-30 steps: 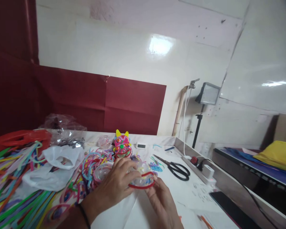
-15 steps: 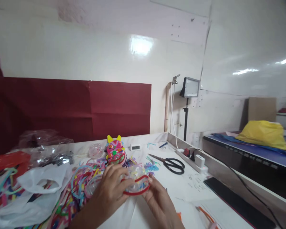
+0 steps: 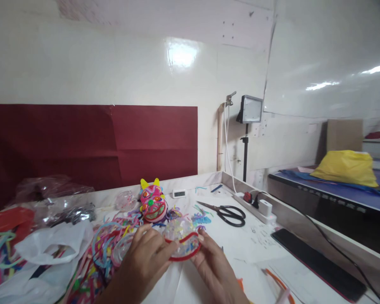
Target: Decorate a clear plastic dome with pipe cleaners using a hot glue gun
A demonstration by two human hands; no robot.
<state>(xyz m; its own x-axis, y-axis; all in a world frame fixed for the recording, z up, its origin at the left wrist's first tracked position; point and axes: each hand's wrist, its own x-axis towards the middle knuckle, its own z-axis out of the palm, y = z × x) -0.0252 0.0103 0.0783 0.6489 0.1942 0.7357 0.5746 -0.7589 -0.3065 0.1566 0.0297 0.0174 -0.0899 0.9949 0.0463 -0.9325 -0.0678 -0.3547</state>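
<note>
Both my hands grip a clear plastic dome [image 3: 180,238] with a red pipe-cleaner strip bent round its lower edge. My left hand [image 3: 145,257] wraps over its left side, fingers curled onto the top. From the right, my right hand [image 3: 213,266] pinches the red strip with fingertips at the dome's edge. Just behind stands a finished pink cat-face dome [image 3: 152,203] with yellow ears. A heap of coloured pipe cleaners [image 3: 104,249] lies beside my left hand.
Black scissors [image 3: 229,213] lie to the right on the white table [image 3: 266,249]. A power strip [image 3: 256,207] with plugs runs along the table's right rim, a dark phone [image 3: 316,264] near it. White and clear plastic bags [image 3: 50,247] sit left. A small lamp on a stand [image 3: 248,112] rises behind.
The view has swung right and tilted slightly up. My hands stay on the dome, and the red strip sits a little further round its edge.
</note>
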